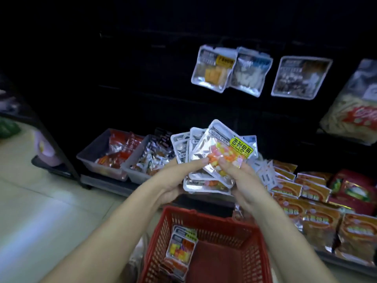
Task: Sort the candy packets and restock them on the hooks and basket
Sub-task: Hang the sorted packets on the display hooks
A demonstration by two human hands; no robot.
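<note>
left hand (173,186): cradles fanned stack of candy packets (206,172) from below, thumb on top | right hand (242,180): pinching top packet (224,150) at its lower edge | stack above red basket (220,260), probably clear of it | more packets (180,247) inside basket

We see two bare forearms, with no sleeve on either arm as far as the lower edge of the view. The left hand (173,188) and the right hand (243,184) carry no glove, ring, watch or bracelet. The fingers (195,163) show short, unpainted nails.
</note>
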